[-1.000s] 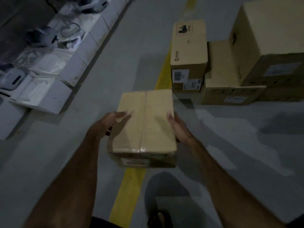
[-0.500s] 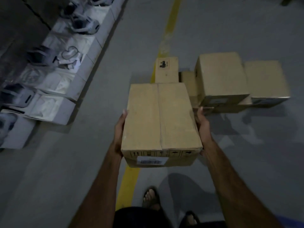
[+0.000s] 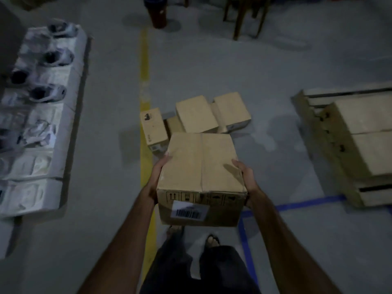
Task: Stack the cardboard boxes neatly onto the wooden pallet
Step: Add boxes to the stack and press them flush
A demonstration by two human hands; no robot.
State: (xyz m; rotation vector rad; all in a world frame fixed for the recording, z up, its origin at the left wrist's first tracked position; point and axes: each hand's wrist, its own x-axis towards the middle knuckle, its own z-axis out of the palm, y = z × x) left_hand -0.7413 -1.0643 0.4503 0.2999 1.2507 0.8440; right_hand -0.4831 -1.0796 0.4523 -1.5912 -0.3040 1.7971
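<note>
I carry a taped cardboard box (image 3: pixel 201 166) with a barcode label on its near side, held in front of my waist. My left hand (image 3: pixel 158 179) grips its left side, thumb over the top edge. My right hand (image 3: pixel 246 179) grips the right side the same way. Beyond it on the floor lie several more cardboard boxes (image 3: pixel 196 115), one narrow box (image 3: pixel 152 126) on the yellow line. At the right stands the wooden pallet (image 3: pixel 322 145) with two cardboard boxes (image 3: pixel 369 132) stacked on it.
White open boxes holding headsets (image 3: pixel 42 115) line the floor on the left. A yellow floor line (image 3: pixel 144 71) runs ahead and blue tape (image 3: pixel 307 203) marks the pallet zone. Wooden chair legs (image 3: pixel 246 15) and a dark red post (image 3: pixel 158 11) stand at the far end.
I have straightened up with the box, so the floor boxes look farther away. The view swung right and the pallet with its boxes came into sight.
</note>
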